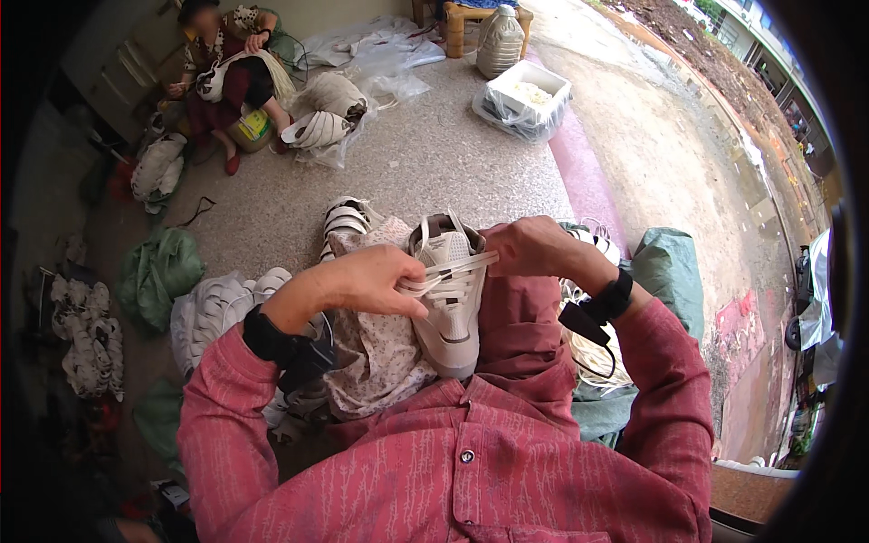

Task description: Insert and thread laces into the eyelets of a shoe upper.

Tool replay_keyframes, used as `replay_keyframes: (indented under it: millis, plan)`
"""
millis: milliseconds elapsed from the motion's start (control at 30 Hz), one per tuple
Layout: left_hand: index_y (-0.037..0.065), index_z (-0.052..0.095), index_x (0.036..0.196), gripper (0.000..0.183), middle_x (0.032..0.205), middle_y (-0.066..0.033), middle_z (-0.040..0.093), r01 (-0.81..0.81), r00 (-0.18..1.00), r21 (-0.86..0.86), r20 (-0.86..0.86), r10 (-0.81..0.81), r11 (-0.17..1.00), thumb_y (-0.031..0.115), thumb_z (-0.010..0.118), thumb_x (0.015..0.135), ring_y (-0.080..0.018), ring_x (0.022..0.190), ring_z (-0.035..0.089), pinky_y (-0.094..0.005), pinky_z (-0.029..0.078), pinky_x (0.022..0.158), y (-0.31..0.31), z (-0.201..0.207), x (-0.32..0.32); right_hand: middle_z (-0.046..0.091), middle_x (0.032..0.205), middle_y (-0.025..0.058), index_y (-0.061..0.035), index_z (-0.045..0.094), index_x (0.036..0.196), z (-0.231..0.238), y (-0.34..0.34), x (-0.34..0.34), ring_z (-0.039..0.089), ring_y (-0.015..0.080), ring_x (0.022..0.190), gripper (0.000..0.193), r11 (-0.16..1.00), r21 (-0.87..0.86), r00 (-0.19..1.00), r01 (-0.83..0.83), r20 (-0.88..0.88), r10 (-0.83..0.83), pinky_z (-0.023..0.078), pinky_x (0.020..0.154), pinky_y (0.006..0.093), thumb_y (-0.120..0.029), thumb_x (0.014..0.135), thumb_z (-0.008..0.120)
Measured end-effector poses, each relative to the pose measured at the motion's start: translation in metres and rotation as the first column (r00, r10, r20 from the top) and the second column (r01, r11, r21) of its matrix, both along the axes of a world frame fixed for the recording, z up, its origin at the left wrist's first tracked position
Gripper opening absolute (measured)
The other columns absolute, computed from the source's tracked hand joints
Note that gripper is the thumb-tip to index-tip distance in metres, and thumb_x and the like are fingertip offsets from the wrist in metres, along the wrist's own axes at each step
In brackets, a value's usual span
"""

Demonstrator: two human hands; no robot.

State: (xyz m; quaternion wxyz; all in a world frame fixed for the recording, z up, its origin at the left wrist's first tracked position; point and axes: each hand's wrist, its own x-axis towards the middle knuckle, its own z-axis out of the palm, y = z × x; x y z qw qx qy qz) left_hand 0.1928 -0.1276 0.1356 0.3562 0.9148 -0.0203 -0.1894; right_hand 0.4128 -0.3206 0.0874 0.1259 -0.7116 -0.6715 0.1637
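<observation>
A white and beige sneaker (451, 328) rests toe toward me between my thighs, its dark-lined opening facing away. Flat off-white shoelaces (457, 269) run across its tongue and are pulled sideways. My left hand (380, 279) pinches the laces at the shoe's left side. On the other side, my right hand (525, 246) is closed on the lace end, its fingertips partly turned from view. A flowered cloth (376, 357) covers my left leg. Just beyond it sits another strappy white shoe (346, 217).
White shoes (213, 317) are heaped at my left, near a green sack (163, 276). Another green sack (668, 276) and a bundle of pale laces (615, 357) lie at my right. Ahead stand a white tub (525, 98) and a jug (501, 43). A seated person (231, 77) handles a shoe far left.
</observation>
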Motion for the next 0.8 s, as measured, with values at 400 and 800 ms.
replay_keyframes:
  millis: [400, 800]
  plan:
    - [0.004, 0.067, 0.093, 0.023, 0.077, 0.0038, 0.06, -0.197, 0.973, -0.286, -0.175, 0.151, 0.938, 0.026, 0.072, 0.085, -0.0064, 0.072, 0.052, -0.0231, 0.042, 0.065, 0.029, -0.025, 0.007, 0.056, 0.077, -0.001, -0.0042, 0.063, 0.082, 0.013, -0.015, -0.015, 0.054, 0.0113, 0.069, 0.027, 0.992, -0.124, 0.71, -0.011, -0.7, -0.08, 0.043, 0.061, 0.0288, -0.023, 0.074, 0.081]
    - [0.003, 0.067, 0.097, 0.025, 0.079, 0.0027, 0.061, -0.236, 0.952, -0.355, -0.273, 0.141, 0.905, 0.026, 0.07, 0.087, -0.0064, 0.074, 0.053, -0.0241, 0.043, 0.067, 0.025, -0.018, -0.002, 0.06, 0.091, 0.0101, -0.008, 0.066, 0.091, 0.006, -0.018, -0.01, 0.062, 0.0271, 0.079, 0.033, 0.995, 0.078, 0.993, 0.065, -0.107, -0.057, 0.049, 0.065, 0.0369, -0.03, 0.071, 0.079]
